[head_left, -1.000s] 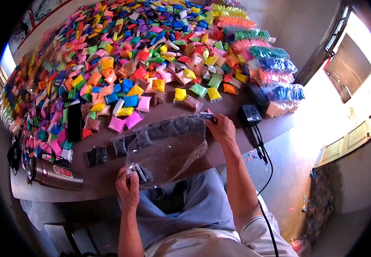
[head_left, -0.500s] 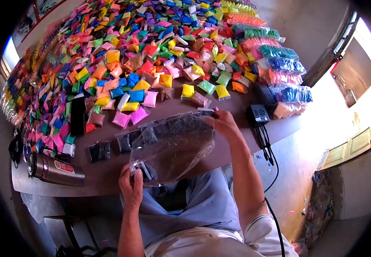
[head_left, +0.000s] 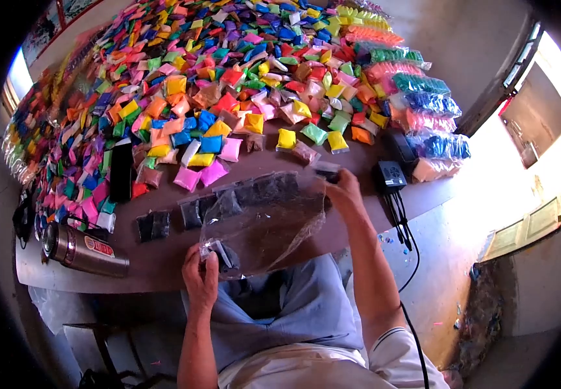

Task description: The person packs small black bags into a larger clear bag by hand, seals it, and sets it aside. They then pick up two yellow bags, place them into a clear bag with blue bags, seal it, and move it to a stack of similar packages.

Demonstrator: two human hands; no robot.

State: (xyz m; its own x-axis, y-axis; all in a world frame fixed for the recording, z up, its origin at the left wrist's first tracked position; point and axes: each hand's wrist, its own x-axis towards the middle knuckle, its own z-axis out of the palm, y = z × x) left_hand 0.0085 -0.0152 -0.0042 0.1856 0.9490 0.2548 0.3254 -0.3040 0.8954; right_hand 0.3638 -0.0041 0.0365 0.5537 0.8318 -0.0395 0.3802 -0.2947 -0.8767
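A large clear plastic bag (head_left: pixel 261 233) is spread low over the table's front edge. My left hand (head_left: pixel 201 275) grips its near left corner, thumb on top, where a black packet and a white strip show through the film. At the bag's far right side, the fingers of my right hand (head_left: pixel 344 189) are closed on a small black packet (head_left: pixel 326 170). Behind and partly under the film lies a row of black packets (head_left: pixel 228 201). Two more black packets (head_left: pixel 153 225) lie to the left of that row.
A huge heap of colourful small packets (head_left: pixel 228 71) covers the back of the table (head_left: pixel 157 269). Stacked bagged packets (head_left: pixel 426 100) line the right side. A steel flask (head_left: pixel 89 249) lies at left, near a black phone (head_left: pixel 121 172). At right sits a black box with cables (head_left: pixel 391 175).
My right hand has shifted slightly right, and the black packet at its fingers shows more plainly. My left hand keeps its hold on the bag corner. The view has tilted slightly.
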